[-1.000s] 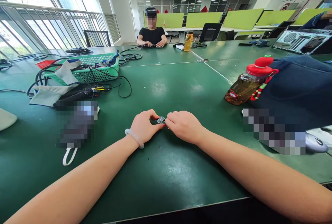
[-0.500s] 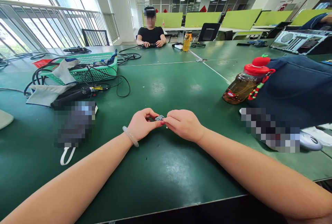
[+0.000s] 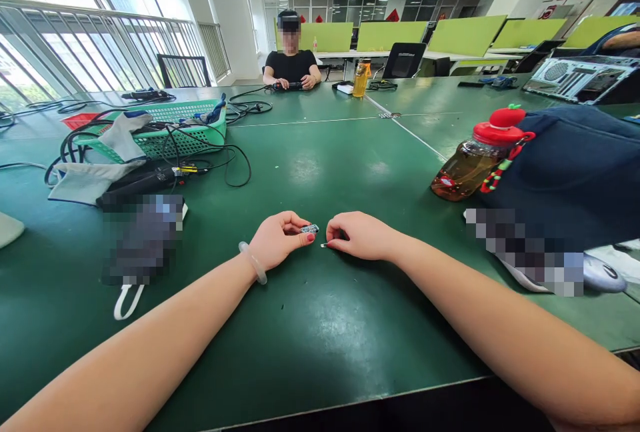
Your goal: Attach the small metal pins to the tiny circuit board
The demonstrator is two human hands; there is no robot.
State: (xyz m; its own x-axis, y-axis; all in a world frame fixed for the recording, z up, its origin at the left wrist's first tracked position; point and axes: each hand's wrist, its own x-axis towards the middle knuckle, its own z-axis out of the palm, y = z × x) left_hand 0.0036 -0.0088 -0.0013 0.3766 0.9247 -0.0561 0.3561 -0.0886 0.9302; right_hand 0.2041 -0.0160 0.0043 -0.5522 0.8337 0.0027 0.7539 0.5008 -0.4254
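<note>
A small silvery, patterned piece [image 3: 309, 229] is pinched between the thumb and fingers of my left hand [image 3: 277, 240], just above the green table [image 3: 310, 325]. A pale bracelet [image 3: 253, 263] circles my left wrist. To the right, my right hand [image 3: 357, 235] is apart from that piece, its fingers curled. At its thumb and fingertip lies a tiny white thing [image 3: 324, 245]; whether the fingers grip it or only touch it is too small to tell.
A green basket [image 3: 185, 139] with cables and gloves stands at the left, a blurred dark object [image 3: 145, 239] nearer. At the right are a red-lidded bottle [image 3: 463, 169], a dark blue bag [image 3: 580, 179] and a blurred item. Across the table sits a person [image 3: 291, 69].
My right hand has drawn off the silvery piece, slightly right and down to the tiny white thing. My left hand still holds the piece, now more exposed.
</note>
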